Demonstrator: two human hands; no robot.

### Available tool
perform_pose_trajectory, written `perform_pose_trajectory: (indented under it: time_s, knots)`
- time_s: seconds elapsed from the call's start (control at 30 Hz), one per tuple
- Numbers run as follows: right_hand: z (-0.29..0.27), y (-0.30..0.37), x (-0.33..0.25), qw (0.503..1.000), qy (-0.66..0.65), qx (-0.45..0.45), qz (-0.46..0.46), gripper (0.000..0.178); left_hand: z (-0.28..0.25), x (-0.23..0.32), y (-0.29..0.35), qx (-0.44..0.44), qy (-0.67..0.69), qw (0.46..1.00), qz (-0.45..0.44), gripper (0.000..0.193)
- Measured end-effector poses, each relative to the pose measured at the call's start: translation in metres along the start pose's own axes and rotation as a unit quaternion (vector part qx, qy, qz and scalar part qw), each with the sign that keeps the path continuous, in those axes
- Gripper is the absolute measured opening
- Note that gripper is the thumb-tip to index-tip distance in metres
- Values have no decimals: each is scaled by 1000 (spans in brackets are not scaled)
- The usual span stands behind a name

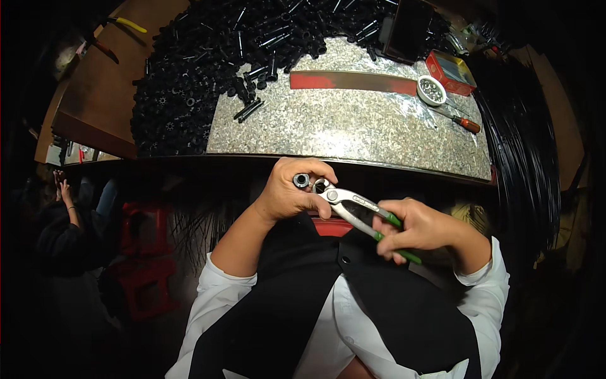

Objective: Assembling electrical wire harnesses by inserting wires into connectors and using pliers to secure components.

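Note:
My left hand (pixel 276 196) is closed around a dark cylindrical part with a ringed, hollow end (pixel 302 180), held just off the table's front edge. Most of that part is hidden by the fingers. In my right hand (pixel 420 224) is a pair of end-cutting pincers (pixel 358 201) with green handles, gripped low on the handles. Their rounded metal jaws lie beside the ringed end, between my left thumb and forefinger. Whether the jaws bite on anything is too small to tell.
A heap of black tubular parts (pixel 183 82) covers the table's left and back. On the speckled tabletop (pixel 341 129) lie a reddish flat bar (pixel 353 81), a white bowl (pixel 432 90) of small bits, a screwdriver (pixel 466 123) and a red-yellow box (pixel 451 72). Black strands (pixel 517 151) hang at right.

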State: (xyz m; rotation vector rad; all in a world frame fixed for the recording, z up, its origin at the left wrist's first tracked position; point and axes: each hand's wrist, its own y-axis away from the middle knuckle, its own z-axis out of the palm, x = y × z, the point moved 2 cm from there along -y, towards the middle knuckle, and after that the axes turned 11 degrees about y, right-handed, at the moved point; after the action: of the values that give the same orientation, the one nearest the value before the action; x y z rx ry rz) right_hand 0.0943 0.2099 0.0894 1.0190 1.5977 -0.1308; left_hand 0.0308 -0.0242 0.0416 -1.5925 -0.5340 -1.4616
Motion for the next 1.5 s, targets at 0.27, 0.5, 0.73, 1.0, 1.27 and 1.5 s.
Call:
perform_pose_trajectory:
  time_s: [0.27, 0.5, 0.73, 1.0, 1.27, 1.5]
  knots:
    - [7, 4, -11, 948, 241, 176, -110, 47, -9, -1, 0, 41, -50, 997, -46, 68]
    - [4, -3, 28, 970, -228, -72, 42, 23, -13, 2, -2, -32, 41, 998, -47, 50]
    - [-3, -9, 8, 971, 231, 46, -40, 47, -5, -2, -3, -21, -60, 998, 25, 56]
    - [-11, -12, -1, 892, 410, 174, -77, 62, 4, -7, -4, 25, -50, 997, 55, 69]
    - [-6, -25, 9, 936, 306, 134, -106, 35, 4, -6, -3, 31, -61, 995, 79, 64]
    - [-1, -34, 17, 959, 249, 130, -35, 18, 7, -7, -1, 69, -80, 991, 80, 56]
